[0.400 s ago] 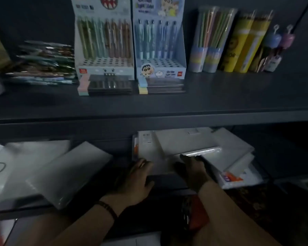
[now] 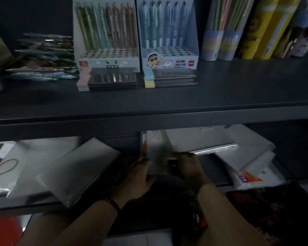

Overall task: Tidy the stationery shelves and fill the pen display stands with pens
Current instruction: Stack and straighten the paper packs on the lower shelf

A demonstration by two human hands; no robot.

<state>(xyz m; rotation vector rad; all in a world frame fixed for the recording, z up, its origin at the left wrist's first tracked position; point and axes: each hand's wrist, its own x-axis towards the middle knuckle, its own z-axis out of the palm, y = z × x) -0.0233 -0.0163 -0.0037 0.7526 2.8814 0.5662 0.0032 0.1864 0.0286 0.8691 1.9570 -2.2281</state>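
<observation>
Two pen display stands sit on the upper shelf (image 2: pixel 167 103): a white one with green and brown pens (image 2: pixel 106 34) and a blue cartoon one (image 2: pixel 168 32) with bluish pens; both have empty front holes. Loose wrapped pens (image 2: pixel 44 57) lie piled to their left. On the lower shelf, a stack of white plastic-wrapped packs (image 2: pixel 158 150) lies in the middle. My left hand (image 2: pixel 137 178) presses its left front corner, fingers around the edge. My right hand (image 2: pixel 188 166) grips the stack's front edge beside a shiny wrapped pack (image 2: pixel 215 148).
Flat dark boxes with pastel sticky notes (image 2: pixel 112 80) lie before the stands. Pencil tubes (image 2: pixel 220 31) and yellow packs (image 2: pixel 267 29) stand at upper right. Tilted white packs (image 2: pixel 75 169) fill the lower shelf's left; more packs (image 2: pixel 251 167) overhang at right.
Both hands have slid slightly forward onto the white stack. The camera has moved closer to the shelves.
</observation>
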